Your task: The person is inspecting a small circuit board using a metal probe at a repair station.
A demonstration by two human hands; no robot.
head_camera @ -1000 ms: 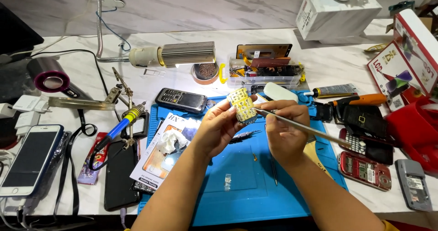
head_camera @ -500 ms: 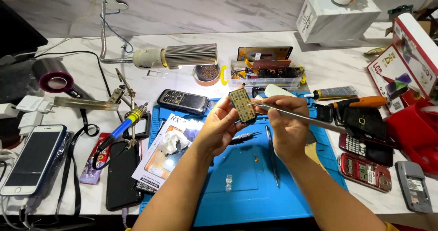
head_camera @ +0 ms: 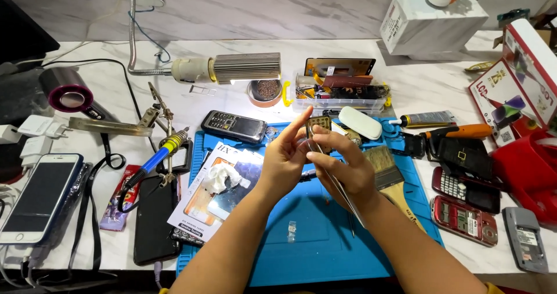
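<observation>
Above the blue mat [head_camera: 325, 247], left hand [head_camera: 284, 160] is pinching a small keypad [head_camera: 318, 125]; right hand [head_camera: 348, 169] is gripping tweezers [head_camera: 336, 184], which could slip and scratch it

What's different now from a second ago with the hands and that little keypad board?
The left hand has turned the small keypad board from face-up to nearly upright, and the right hand has swung the tweezers from lying sideways to pointing up at it. Both grips are unchanged; the paintbrush and blue mat stayed put.

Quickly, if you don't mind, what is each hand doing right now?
Left hand: closed on a small circuit board, held up by its edge.
Right hand: closed on metal tweezers, tips at the board.
</observation>
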